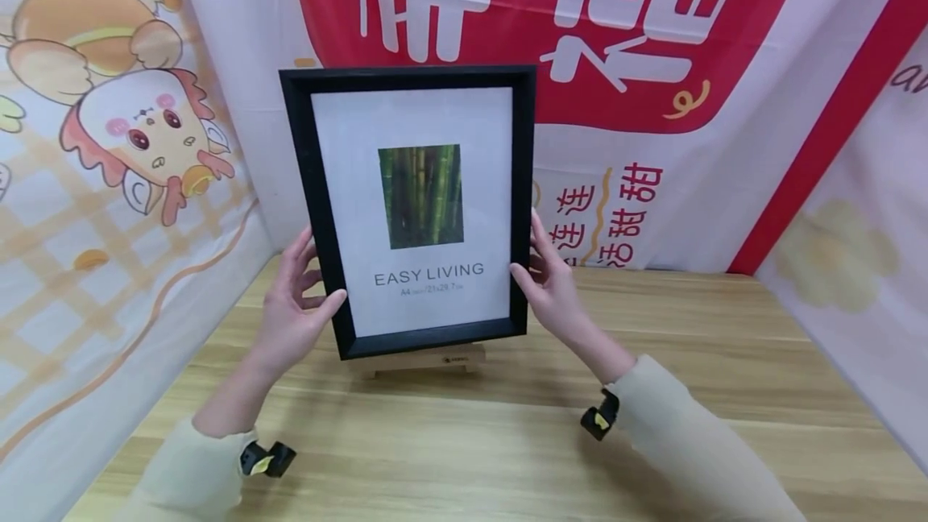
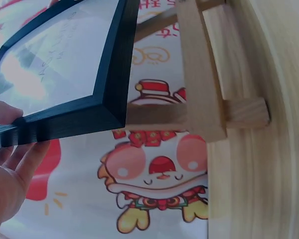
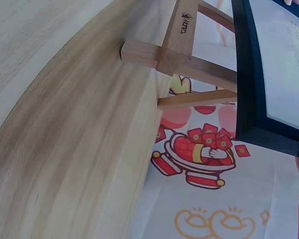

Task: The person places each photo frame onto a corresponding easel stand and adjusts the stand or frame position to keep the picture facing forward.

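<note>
A black picture frame stands nearly upright in the head view, with a white sheet reading "EASY LIVING" and a small bamboo picture behind its front. My left hand grips its left edge, thumb on the front and fingers behind. On the opposite edge, my right hand holds it the same way. A small wooden easel is mostly hidden behind the frame; its lower bar and feet show below. Both wrist views show a gap between the frame's bottom corner and the easel's front bar.
The wood-grain table carries the easel. Printed cloth hangs at the back, with more cloth walls at the left and right. Small black cameras sit on both wrists, at the beige sleeves.
</note>
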`<state>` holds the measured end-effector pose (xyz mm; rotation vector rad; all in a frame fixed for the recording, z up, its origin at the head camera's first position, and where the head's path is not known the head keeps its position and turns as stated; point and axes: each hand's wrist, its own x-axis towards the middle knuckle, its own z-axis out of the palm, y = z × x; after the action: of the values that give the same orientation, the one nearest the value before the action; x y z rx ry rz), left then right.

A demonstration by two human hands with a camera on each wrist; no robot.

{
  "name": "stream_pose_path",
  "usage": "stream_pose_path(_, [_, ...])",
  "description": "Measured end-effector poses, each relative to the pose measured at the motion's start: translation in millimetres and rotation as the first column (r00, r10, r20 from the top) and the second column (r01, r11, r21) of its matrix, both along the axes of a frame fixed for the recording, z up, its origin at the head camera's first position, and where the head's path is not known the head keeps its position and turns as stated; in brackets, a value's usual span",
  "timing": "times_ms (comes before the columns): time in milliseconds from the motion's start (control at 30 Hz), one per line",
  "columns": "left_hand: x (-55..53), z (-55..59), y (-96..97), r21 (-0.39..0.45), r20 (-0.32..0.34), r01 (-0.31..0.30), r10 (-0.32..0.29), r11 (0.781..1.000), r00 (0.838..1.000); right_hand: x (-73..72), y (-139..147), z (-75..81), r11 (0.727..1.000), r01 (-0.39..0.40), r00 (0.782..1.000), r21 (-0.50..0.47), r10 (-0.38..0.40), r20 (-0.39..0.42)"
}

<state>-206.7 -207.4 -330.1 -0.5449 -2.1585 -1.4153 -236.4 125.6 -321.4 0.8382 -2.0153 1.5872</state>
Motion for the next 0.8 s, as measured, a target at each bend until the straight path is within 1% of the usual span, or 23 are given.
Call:
stream_pose_path(200, [-3.9, -7.9, -8.9, 0.01, -0.005, -0.017, 0.017, 1.0, 1.0, -6.3, -14, -8.8, 1.0, -0.015, 1.0, 0.011, 0.015, 0.01])
stream_pose_path(367, [-7.9, -13.0, -13.9, 0.012, -0.015, -0.017, 0.017, 1.0, 1.0, -4.4, -22, -17.4, 1.0, 0.008, 0.999, 0.014, -0.008, 0.041])
stream_pose_path(400, [-9.1, -14.2, -14.8, 0.012, -0.013, -0.017, 0.017, 1.0, 1.0, -3.8, -23, -18.7, 1.0, 0.014, 0.999, 0.016, -0.014, 0.036])
stream_pose_path(633, [-16.2, -22.9, -20.7, 0.011, 0.027, -0.018, 0.018, 1.0, 0.999, -5.5, -29, -25.9, 0.999, 0.022, 1.0, 0.024, -0.022, -0.005])
stream_pose_path(800, [-21.0, -27.4, -21.6, 0.007, 0.053, 0.003, -0.004, 1.0, 0.999, -6.2, -29, -29.5, 0.999, 0.032, 0.999, 0.024, -0.032, 0.004])
